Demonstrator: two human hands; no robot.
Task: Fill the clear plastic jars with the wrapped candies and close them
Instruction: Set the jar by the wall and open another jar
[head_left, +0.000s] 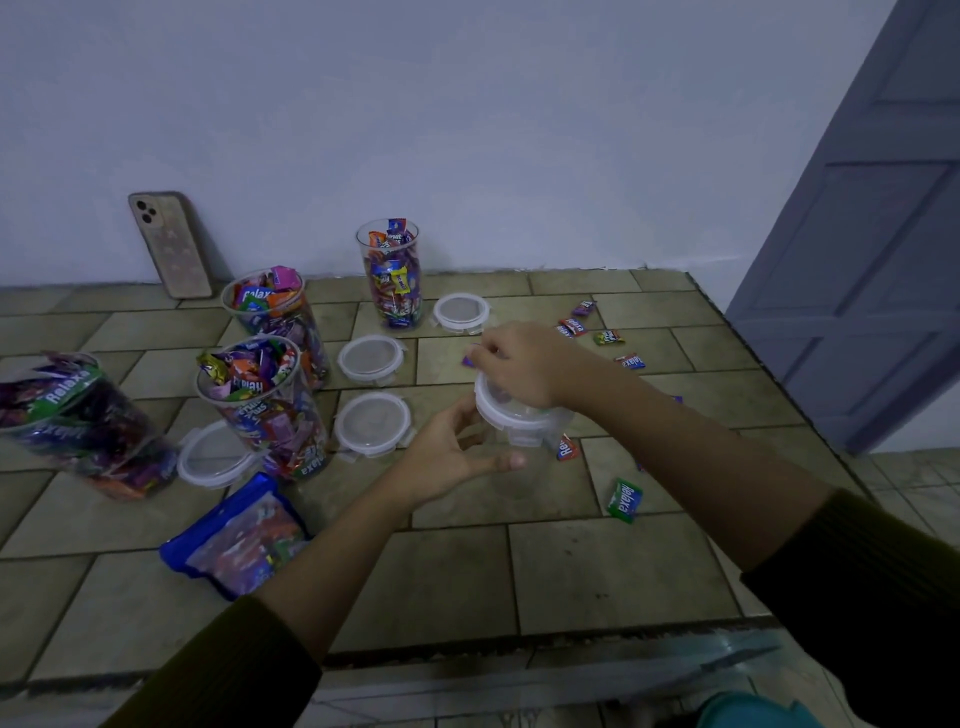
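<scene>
Clear plastic is what you are handling throughout: light, thin-walled, smooth enough to slip, and likely to flex if squeezed. At far left a big tilted jar (88, 426) is crammed with candies, and a phone (171, 244) leans on the wall (519, 130) behind it. Next come a blue candy bag (234, 540), three upright filled jars (265, 400) not yet capped, and four loose lids (371, 423) lying flat beside them. Right of centre sits the small clear jar (524, 426), on the desk (571, 582) or just over it; I cannot tell which. Your left hand (447, 452) is cupped open against its side with relaxed fingers, while your right hand (519, 364) curls over its lidded top. Take it by the stiffer rim, I would say, not the wall. Wrapped candies (626, 500) lie scattered to the right — light, crinkly, easy to pinch by a wrapper end. The desk is tan tile with dark grout, and a grey-blue panelled door (857, 260) stands at far right.
</scene>
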